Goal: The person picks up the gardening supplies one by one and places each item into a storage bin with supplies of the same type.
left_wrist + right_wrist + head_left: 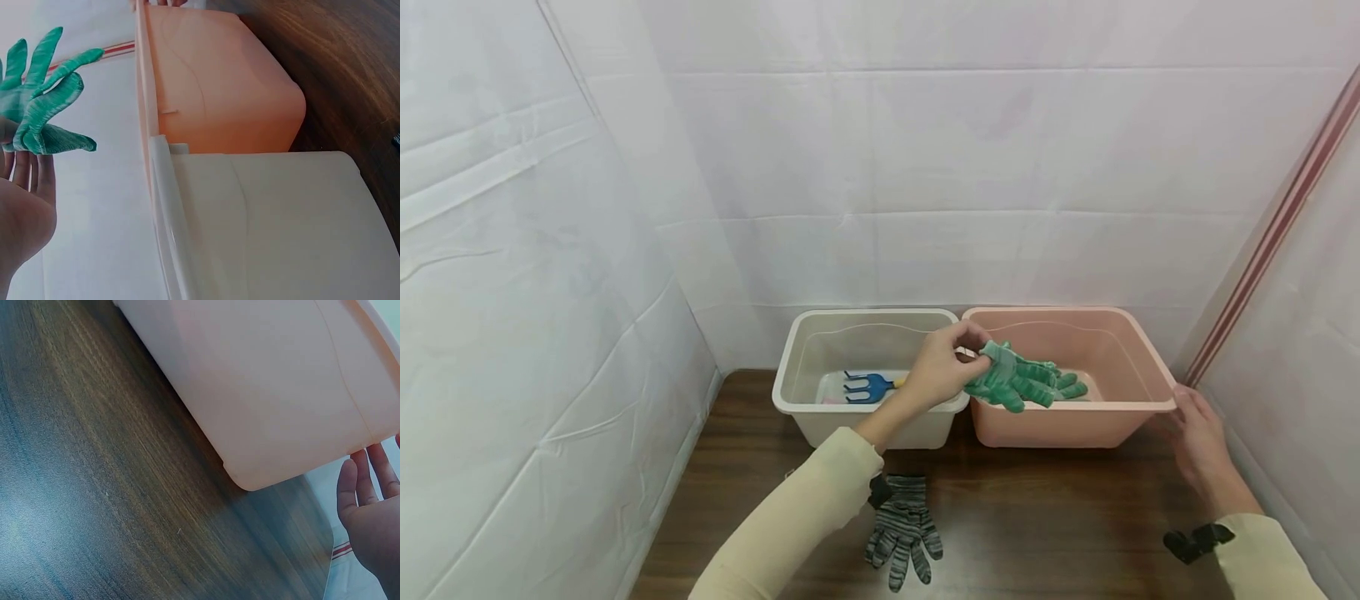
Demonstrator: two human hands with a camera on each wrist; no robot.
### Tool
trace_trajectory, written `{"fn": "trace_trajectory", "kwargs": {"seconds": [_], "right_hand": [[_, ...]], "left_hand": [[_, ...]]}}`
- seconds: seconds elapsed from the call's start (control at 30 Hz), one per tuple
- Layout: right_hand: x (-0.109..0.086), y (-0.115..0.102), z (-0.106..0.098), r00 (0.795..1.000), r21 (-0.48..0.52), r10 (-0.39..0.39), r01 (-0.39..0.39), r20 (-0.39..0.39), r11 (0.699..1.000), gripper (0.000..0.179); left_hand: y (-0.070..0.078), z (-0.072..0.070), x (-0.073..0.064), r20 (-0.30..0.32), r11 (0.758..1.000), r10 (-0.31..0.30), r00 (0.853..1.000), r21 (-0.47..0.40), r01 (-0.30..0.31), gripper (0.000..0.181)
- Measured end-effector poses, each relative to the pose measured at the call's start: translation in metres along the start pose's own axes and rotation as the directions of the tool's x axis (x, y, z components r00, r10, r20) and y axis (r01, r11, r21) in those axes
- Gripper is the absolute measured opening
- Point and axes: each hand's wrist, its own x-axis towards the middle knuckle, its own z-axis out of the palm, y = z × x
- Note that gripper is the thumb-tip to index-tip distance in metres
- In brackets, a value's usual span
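Observation:
My left hand (951, 360) pinches a green knit glove (1011, 379) by its cuff, above the near rim of the pink bin (1052, 427). The glove's fingers splay out in the left wrist view, pointing away from the hand. More green glove fingers (1070, 386) show lower down, inside the pink bin. At that bin's right end, my right hand (1206, 442) holds the rim. From the right wrist view, its fingertips (364, 461) are against the bin's outer wall under the rim.
A white bin (868, 423) stands just left of the pink one, holding a blue hand rake (868, 387). On the brown wooden table (1037, 525) a grey-and-black striped glove (906, 525) lies palm-flat before the bins. White sheeting (880, 167) closes off the back and sides.

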Motion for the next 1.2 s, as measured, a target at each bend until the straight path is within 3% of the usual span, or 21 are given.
{"fn": "trace_trajectory", "kwargs": {"seconds": [0.53, 0.93, 1.2], "right_hand": [[-0.001, -0.003, 0.008, 1.0, -0.005, 0.004, -0.004, -0.024, 1.0, 0.034], [-0.004, -0.003, 0.007, 0.996, -0.06, 0.046, -0.05, -0.077, 0.997, 0.038], [-0.003, -0.003, 0.007, 0.993, -0.084, 0.06, -0.069, -0.103, 0.994, 0.044]], "left_hand": [[-0.013, 0.007, 0.012, -0.08, 0.998, -0.046, 0.996, 0.029, 0.049, 0.018], [-0.019, 0.017, 0.024, -0.065, 0.995, -0.071, 0.995, 0.065, 0.075, 0.01], [-0.026, 0.022, 0.027, -0.104, 0.995, -0.096, 0.99, 0.003, 0.097, 0.011]]}}
